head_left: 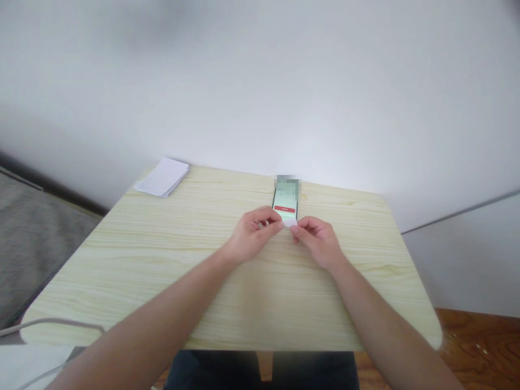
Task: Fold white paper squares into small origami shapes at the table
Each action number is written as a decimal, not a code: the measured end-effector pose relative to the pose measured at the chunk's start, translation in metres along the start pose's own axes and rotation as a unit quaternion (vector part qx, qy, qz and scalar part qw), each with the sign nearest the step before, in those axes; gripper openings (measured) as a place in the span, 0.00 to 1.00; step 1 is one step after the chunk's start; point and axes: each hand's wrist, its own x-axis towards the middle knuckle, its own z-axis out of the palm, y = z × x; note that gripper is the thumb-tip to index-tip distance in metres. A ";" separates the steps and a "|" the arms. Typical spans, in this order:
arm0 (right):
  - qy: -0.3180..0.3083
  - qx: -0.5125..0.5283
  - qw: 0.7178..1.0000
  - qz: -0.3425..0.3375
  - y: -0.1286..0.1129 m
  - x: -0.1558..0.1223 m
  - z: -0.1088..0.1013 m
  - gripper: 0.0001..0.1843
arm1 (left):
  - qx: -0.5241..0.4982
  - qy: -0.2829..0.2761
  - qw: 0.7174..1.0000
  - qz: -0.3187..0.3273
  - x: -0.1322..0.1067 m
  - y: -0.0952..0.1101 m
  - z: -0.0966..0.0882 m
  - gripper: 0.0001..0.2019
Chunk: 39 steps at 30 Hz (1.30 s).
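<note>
Pale wood-grained tabletop (pixel 182 216): both hands (pixel 252 235) (pixel 320 241), nearly closed, pinch a small white slip (pixel 290 222).

White wall (pixel 260 86) fills upper view; light soft, diffuse. 1 tabletop (pixel 154 271), pale wood grain, near corners rounded, far edge running along wall. Grey fabric surface (pixel 40 238) at left, dark-edged. Right: 1 dark seam (pixel 459 212) slants across white surface. Floor (pixel 483 352) reddish-brown, wood-look, lower right.

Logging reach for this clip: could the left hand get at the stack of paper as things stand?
Probably yes: nothing visible stands between the left hand and the stack of paper, far left on the table, though the hand seems to pinch a small white piece.
</note>
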 end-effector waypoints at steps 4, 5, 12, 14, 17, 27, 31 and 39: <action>0.006 0.001 1.000 -0.002 0.002 0.002 -0.002 0.16 | -0.014 0.008 1.000 -0.006 0.000 0.000 -0.001 0.10; 0.006 0.003 1.000 -0.005 0.002 0.002 -0.002 0.15 | -0.017 0.009 1.000 -0.008 0.001 -0.001 -0.001 0.10; 0.027 0.008 0.999 -0.035 -0.003 0.002 -0.002 0.12 | 0.009 -0.049 0.997 -0.066 0.000 -0.006 -0.001 0.09; 0.031 -0.005 0.998 -0.047 -0.005 0.000 -0.002 0.11 | 0.058 -0.082 0.993 -0.069 -0.001 -0.005 -0.001 0.09; 0.028 -0.024 0.998 -0.057 -0.006 -0.001 -0.001 0.10 | 0.109 -0.098 0.988 -0.043 -0.002 -0.004 0.000 0.08; 0.016 -0.041 0.998 -0.051 -0.006 -0.005 -0.002 0.09 | 0.069 -0.075 0.994 -0.037 0.000 -0.004 -0.002 0.10; 0.027 -0.024 0.998 -0.056 -0.009 -0.004 -0.001 0.09 | 0.044 -0.085 0.994 -0.050 -0.001 -0.003 0.000 0.09; -0.021 0.030 0.998 -0.052 -0.007 -0.002 -0.001 0.07 | -0.122 -0.090 0.984 -0.098 0.003 -0.009 -0.001 0.10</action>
